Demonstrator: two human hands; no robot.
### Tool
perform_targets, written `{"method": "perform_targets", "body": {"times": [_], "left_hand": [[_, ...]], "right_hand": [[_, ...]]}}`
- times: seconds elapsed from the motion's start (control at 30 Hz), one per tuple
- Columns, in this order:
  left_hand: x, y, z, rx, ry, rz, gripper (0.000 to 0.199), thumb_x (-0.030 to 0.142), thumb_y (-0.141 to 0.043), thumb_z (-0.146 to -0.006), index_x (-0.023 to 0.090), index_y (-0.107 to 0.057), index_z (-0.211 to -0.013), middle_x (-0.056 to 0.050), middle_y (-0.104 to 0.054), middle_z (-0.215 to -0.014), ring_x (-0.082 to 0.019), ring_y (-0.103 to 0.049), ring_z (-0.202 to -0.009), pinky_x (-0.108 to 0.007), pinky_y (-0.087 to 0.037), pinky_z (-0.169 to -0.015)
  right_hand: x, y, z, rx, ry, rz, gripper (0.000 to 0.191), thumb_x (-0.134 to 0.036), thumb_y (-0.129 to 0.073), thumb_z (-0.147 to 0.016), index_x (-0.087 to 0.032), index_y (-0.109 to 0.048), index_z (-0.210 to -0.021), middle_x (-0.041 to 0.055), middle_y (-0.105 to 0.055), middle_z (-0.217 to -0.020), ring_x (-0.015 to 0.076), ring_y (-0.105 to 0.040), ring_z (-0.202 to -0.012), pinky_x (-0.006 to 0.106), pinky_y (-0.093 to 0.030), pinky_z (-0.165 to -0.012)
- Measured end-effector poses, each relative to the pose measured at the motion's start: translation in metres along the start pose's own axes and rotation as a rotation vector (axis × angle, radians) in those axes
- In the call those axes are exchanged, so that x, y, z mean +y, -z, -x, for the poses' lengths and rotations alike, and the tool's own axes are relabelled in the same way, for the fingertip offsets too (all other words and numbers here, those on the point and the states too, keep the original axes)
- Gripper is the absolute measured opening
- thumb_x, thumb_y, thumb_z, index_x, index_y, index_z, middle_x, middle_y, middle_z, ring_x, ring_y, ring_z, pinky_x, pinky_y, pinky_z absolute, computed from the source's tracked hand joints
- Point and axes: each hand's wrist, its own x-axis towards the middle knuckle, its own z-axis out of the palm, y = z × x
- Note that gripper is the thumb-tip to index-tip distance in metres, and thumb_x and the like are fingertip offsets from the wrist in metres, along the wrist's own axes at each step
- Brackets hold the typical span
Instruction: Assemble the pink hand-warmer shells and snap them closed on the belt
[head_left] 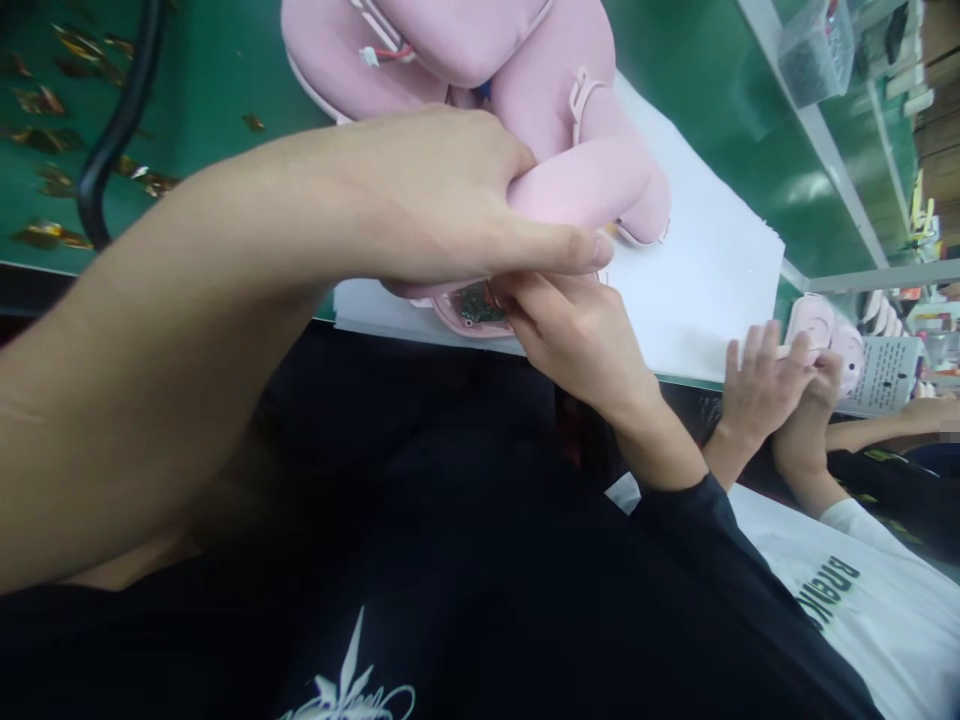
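From the left, my left hand [450,205] reaches across and is closed around a pink molded shell [491,328], thumb stretched along the top and the other fingers hidden. Inside that shell a green circuit board [476,303] shows, with thin wiring at its edge. My right hand [581,330] is beside the board, just under the left thumb, its fingers bent and pressed together at the shell. What they grip is hidden. Beyond my hands lie several smooth pink curved shells [480,40]. A white connector [369,56] on red wire sticks out among them.
White sheets [697,250] cover part of the green table [217,60]. A black cable [112,150] and scraps of gold film [49,235] lie at left. To the right, a co-worker's hands [780,390] hold a pink part. A clear bin [817,50] stands at upper right.
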Motion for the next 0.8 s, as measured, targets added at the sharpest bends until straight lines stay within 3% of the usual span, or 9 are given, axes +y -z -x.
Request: {"method": "perform_targets", "body": {"times": [0.1,0.33,0.5,0.6,0.7,0.8], "left_hand": [[0.002,0.001,0.004,0.073,0.064,-0.167,0.085,0.1,-0.042,-0.08,0.021,-0.073,-0.078,-0.007,-0.066,-0.06,-0.018,-0.058,-0.056,-0.034,-0.031,-0.064],[-0.003,0.001,0.007,0.08,-0.022,-0.146,0.079,0.092,-0.046,-0.091,0.019,-0.077,-0.09,-0.004,-0.065,-0.065,-0.02,-0.059,-0.057,-0.03,-0.036,-0.065],[-0.01,-0.002,0.008,0.062,0.047,-0.132,0.079,0.093,-0.045,-0.089,0.02,-0.071,-0.071,-0.006,-0.068,-0.062,-0.02,-0.059,-0.055,-0.031,-0.035,-0.06],[-0.014,-0.004,0.009,0.067,0.099,-0.092,0.082,0.098,-0.045,-0.084,0.021,-0.063,-0.061,-0.008,-0.066,-0.059,-0.019,-0.056,-0.049,-0.033,-0.034,-0.054],[-0.018,-0.006,0.011,0.056,0.064,-0.075,0.081,0.097,-0.046,-0.085,0.022,-0.057,-0.056,-0.007,-0.06,-0.051,-0.018,-0.051,-0.044,-0.033,-0.035,-0.051],[-0.019,-0.008,0.011,0.056,0.055,-0.062,0.085,0.101,-0.04,-0.084,0.023,-0.055,-0.054,-0.007,-0.06,-0.049,-0.02,-0.055,-0.044,-0.035,-0.037,-0.05]], "right_hand": [[-0.001,0.0,0.001,0.034,0.013,0.004,0.037,-0.009,-0.047,-0.109,-0.022,-0.065,-0.138,0.0054,-0.077,-0.116,0.0204,-0.072,-0.108,0.03,-0.06,-0.086],[-0.011,0.003,-0.002,0.012,0.017,0.058,0.036,-0.006,-0.038,-0.11,-0.02,-0.067,-0.126,0.0043,-0.075,-0.104,0.0177,-0.072,-0.104,0.028,-0.061,-0.087],[-0.033,0.0,-0.004,0.032,0.001,0.182,0.033,-0.007,-0.039,-0.111,-0.019,-0.07,-0.108,0.005,-0.074,-0.093,0.018,-0.073,-0.092,0.03,-0.064,-0.085],[-0.037,-0.016,0.003,0.148,0.069,0.157,0.028,-0.009,-0.045,-0.111,-0.018,-0.071,-0.112,0.0054,-0.078,-0.097,0.0186,-0.077,-0.099,0.031,-0.066,-0.094],[-0.031,-0.034,0.011,0.374,0.148,-0.002,0.028,-0.006,-0.048,-0.109,-0.018,-0.072,-0.118,0.0047,-0.081,-0.108,0.0168,-0.078,-0.112,0.03,-0.066,-0.104],[-0.023,-0.041,0.014,0.5,0.04,-0.189,0.023,-0.012,-0.051,-0.11,-0.02,-0.072,-0.113,0.0018,-0.082,-0.104,0.0149,-0.08,-0.104,0.03,-0.068,-0.096]]}}
